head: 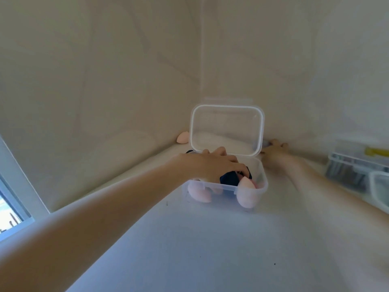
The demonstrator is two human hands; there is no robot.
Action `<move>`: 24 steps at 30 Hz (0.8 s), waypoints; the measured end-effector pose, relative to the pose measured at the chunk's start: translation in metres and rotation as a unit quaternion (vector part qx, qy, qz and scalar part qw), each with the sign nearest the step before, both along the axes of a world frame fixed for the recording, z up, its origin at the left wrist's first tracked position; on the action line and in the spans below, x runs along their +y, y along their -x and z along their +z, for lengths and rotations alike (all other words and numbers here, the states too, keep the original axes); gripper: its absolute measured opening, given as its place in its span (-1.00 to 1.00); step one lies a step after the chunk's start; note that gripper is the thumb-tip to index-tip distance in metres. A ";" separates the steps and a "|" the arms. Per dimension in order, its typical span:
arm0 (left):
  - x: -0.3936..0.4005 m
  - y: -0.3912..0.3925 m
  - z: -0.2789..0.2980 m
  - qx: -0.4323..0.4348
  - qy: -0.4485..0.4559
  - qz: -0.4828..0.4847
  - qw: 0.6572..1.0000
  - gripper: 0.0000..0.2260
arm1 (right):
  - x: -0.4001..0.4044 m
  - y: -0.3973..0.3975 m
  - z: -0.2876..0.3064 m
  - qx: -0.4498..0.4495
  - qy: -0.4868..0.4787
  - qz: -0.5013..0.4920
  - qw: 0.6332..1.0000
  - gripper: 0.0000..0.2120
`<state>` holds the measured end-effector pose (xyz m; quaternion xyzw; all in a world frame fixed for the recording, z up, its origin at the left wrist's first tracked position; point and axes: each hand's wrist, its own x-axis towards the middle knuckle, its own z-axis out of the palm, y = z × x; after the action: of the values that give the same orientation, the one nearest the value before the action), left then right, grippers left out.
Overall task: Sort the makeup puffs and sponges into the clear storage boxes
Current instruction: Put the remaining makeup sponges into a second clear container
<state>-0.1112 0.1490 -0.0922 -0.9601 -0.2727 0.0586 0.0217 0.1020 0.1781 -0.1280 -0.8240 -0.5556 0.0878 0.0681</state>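
Pale cream walls meet in a corner above a white tabletop (210,249), and a strip of white window frame (19,186) shows at the lower left. Near the corner stands a clear rectangular plastic storage box (248,191) with its hinged clear lid (227,129) raised upright behind it. Inside the box lie several pink teardrop-shaped makeup sponges: one against the near left wall (199,193) and one at the near right (247,191). Between them sits a dark navy puff (229,179).

The left hand (212,163) reaches over the box's left rim and down into it, fingers curled onto the dark navy puff so that they appear to grip it. The right hand (273,149) lies on the tabletop just right of the lid, close to the wall; it is blurred and partly hidden behind the lid, so I cannot tell whether its fingers hold anything.

One more pink teardrop sponge (182,138) rests on the tabletop against the wall, left of the lid and outside the box. At the far right edge stand a second clear storage box (379,188) and a clear container of dark items (347,169), both blurred.
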 end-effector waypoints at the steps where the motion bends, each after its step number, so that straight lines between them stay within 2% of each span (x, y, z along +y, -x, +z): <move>1: 0.001 0.001 -0.001 -0.004 -0.005 0.000 1.000 -0.59 | -0.002 0.000 0.002 0.001 -0.028 -0.004 1.000 -0.57; 5: -0.002 0.000 -0.007 -0.021 -0.006 0.020 1.000 -0.60 | -0.024 -0.005 0.016 0.078 -0.166 -0.035 0.982 -0.78; 9: -0.018 -0.010 -0.010 -0.058 0.000 0.077 0.995 -0.67 | -0.054 -0.003 0.047 0.129 -0.326 -0.064 0.934 -0.97; 11: -0.026 -0.013 -0.008 -0.057 -0.003 0.091 0.994 -0.66 | -0.067 0.004 0.070 0.206 -0.391 -0.052 0.896 -0.84; 12: -0.028 -0.013 -0.006 -0.051 -0.001 0.090 0.995 -0.64 | -0.075 0.009 0.082 0.278 -0.394 -0.027 0.876 -0.76; 14: -0.030 -0.009 0.000 -0.040 0.021 0.082 0.996 -0.60 | -0.097 0.025 0.100 0.420 -0.301 0.068 0.853 -0.74; 16: -0.029 -0.004 0.006 -0.036 0.053 0.087 0.994 -0.54 | -0.111 0.040 0.108 0.475 -0.145 0.169 0.852 -0.80; 18: -0.031 0.001 0.010 -0.061 0.086 0.103 0.989 -0.62 | -0.119 0.052 0.108 0.472 -0.041 0.221 0.852 -0.84; 20: -0.034 0.008 0.010 -0.104 0.099 0.116 0.983 -0.92 | -0.120 0.058 0.105 0.459 0.005 0.226 0.859 -0.85; 23: -0.039 0.021 0.012 -0.146 0.088 0.124 0.978 -0.86 | -0.118 0.058 0.100 0.434 0.032 0.211 0.876 -0.86; 24: -0.040 0.026 0.013 -0.151 0.069 0.117 0.979 -0.74 | -0.117 0.058 0.098 0.433 0.043 0.202 0.877 -0.88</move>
<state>-0.1372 0.1088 -0.0790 -0.9187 -0.3782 -0.0657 -0.0931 0.0439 0.0609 -0.0303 -0.5751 -0.6208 0.4719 0.2473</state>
